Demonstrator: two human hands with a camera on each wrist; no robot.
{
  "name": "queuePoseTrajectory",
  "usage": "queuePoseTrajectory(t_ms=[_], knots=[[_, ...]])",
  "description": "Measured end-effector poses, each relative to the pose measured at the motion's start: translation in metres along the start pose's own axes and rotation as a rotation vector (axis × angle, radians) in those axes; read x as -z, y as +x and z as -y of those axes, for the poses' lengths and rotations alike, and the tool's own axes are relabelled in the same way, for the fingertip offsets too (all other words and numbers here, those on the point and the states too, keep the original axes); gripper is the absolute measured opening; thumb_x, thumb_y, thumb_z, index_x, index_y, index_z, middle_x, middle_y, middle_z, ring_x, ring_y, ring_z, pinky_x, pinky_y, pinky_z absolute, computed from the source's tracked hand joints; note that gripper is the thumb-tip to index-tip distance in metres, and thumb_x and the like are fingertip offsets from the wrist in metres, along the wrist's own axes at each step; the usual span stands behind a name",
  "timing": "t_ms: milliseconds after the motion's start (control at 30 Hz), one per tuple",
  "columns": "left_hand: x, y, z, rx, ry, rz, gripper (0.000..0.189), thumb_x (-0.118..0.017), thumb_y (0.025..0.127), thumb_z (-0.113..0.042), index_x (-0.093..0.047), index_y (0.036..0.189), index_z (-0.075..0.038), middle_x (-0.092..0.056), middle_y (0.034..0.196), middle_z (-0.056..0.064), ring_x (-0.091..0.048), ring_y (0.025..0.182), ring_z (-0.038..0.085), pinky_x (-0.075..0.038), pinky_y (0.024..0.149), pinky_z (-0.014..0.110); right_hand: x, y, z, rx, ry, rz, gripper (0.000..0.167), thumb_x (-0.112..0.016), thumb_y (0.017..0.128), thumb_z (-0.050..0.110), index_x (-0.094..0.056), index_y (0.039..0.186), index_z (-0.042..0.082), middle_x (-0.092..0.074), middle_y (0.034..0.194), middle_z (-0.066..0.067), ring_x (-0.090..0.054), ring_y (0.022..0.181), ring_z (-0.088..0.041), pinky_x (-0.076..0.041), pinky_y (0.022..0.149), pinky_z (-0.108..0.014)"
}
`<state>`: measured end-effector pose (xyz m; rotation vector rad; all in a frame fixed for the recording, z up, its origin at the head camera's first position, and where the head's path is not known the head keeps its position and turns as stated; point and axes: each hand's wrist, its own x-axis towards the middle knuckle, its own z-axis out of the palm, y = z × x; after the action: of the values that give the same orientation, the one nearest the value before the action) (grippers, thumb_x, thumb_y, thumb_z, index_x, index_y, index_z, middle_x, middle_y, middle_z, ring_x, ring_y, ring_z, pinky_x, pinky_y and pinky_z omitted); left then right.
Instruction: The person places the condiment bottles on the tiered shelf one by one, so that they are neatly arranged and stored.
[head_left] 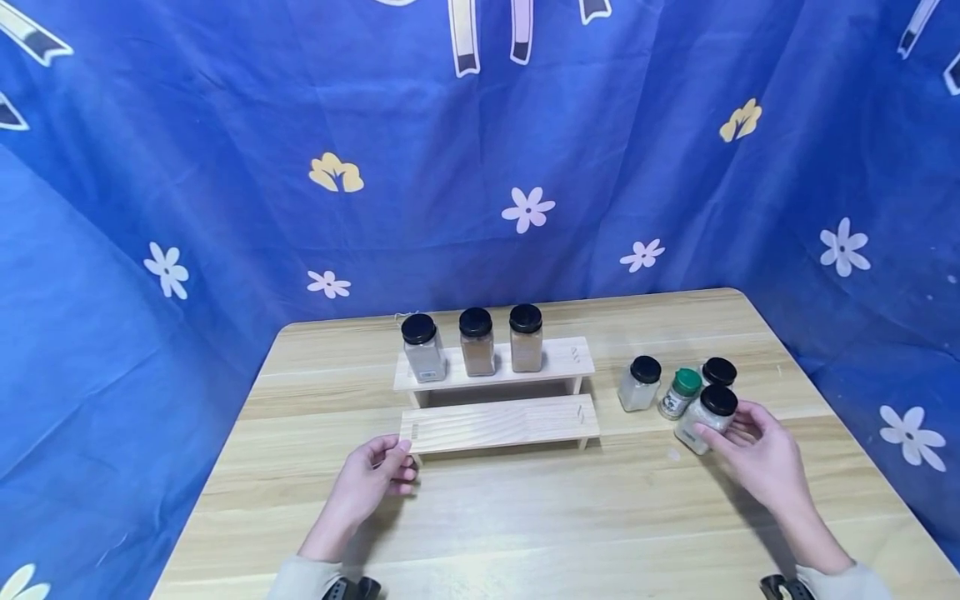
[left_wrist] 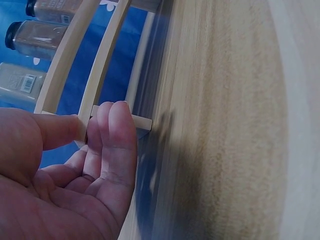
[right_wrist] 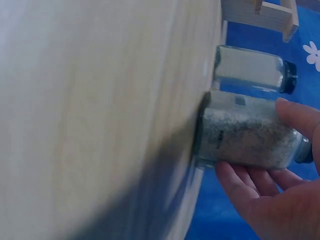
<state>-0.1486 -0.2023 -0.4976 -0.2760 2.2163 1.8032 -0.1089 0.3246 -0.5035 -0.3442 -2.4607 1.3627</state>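
Observation:
A two-tier light wooden rack [head_left: 498,423] stands on the table. My left hand [head_left: 372,479] pinches the front left corner of its lower step, thumb on the end and fingers beneath, as the left wrist view also shows [left_wrist: 90,170]. My right hand [head_left: 765,458] grips a clear spice jar [right_wrist: 250,132] with a black lid and speckled pale contents. Its base is at or very near the tabletop; I cannot tell if it touches. Close behind it are a green-lidded shaker [head_left: 677,396], a black-lidded jar [head_left: 718,372] partly hidden, and a jar of white contents [head_left: 639,385].
On the rack's upper step stand a grey-filled jar [head_left: 426,354] and two brown-filled jars, one in the middle [head_left: 477,346] and one to its right [head_left: 527,342]. A blue patterned cloth [head_left: 450,225] hangs behind and beside the wooden table [head_left: 525,525].

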Motion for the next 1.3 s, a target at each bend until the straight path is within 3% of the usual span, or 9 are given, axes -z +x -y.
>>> queuePoseTrajectory(t_ms=[133,267,533,767,933,1300], knots=[[-0.001,0.001,0.000,0.003,0.005,0.000,0.039,-0.057,0.109,-0.017,-0.053,0.138,0.008,-0.070,0.105,0.015,-0.072,0.088,0.022,-0.071,0.079,0.035,0.009,-0.002,0.008,0.052,-0.009,0.036,0.056,-0.089,0.086,0.016,-0.061,0.129,-0.006,-0.065,0.104,0.018,-0.060,0.093,0.018,-0.059,0.080,-0.003],[-0.001,0.001,0.000,0.004,0.005,-0.002,0.039,-0.058,0.109,-0.018,-0.053,0.138,0.008,-0.069,0.105,0.014,-0.071,0.088,0.021,-0.071,0.079,0.034,0.017,-0.002,0.024,0.123,-0.004,0.056,0.052,-0.089,0.085,0.013,-0.063,0.127,-0.004,-0.061,0.103,0.028,-0.061,0.096,0.015,-0.060,0.083,-0.005],[0.001,0.002,-0.001,0.000,0.004,0.007,0.039,-0.058,0.109,-0.018,-0.053,0.138,0.007,-0.070,0.104,0.014,-0.071,0.087,0.020,-0.071,0.078,0.034,0.014,0.006,0.063,0.261,0.068,0.115,0.051,-0.088,0.082,0.001,-0.065,0.127,-0.005,-0.068,0.105,0.024,-0.067,0.099,0.012,-0.060,0.087,-0.008],[0.001,0.001,-0.001,-0.004,-0.005,0.004,0.038,-0.059,0.108,-0.018,-0.055,0.138,0.007,-0.072,0.102,0.013,-0.072,0.085,0.018,-0.070,0.076,0.032,-0.006,0.030,0.097,0.316,0.163,0.293,0.051,-0.082,0.090,0.003,-0.062,0.135,-0.004,-0.069,0.111,0.020,-0.069,0.106,0.008,-0.060,0.093,-0.011],[0.001,0.001,0.000,-0.004,-0.009,0.003,0.040,-0.059,0.108,-0.017,-0.054,0.139,0.008,-0.073,0.103,0.013,-0.072,0.084,0.017,-0.070,0.076,0.031,-0.027,0.051,0.115,0.365,0.245,0.378,0.054,-0.079,0.093,0.004,-0.058,0.142,-0.004,-0.069,0.121,0.013,-0.067,0.114,0.006,-0.058,0.101,-0.014],[0.001,0.002,0.000,-0.005,-0.004,-0.006,0.041,-0.060,0.108,-0.017,-0.054,0.140,0.007,-0.073,0.105,0.015,-0.072,0.086,0.021,-0.070,0.076,0.032,-0.074,0.077,0.140,0.340,0.357,0.509,0.059,-0.078,0.094,0.003,-0.054,0.147,-0.002,-0.067,0.131,-0.018,-0.068,0.117,0.001,-0.059,0.104,-0.018]])
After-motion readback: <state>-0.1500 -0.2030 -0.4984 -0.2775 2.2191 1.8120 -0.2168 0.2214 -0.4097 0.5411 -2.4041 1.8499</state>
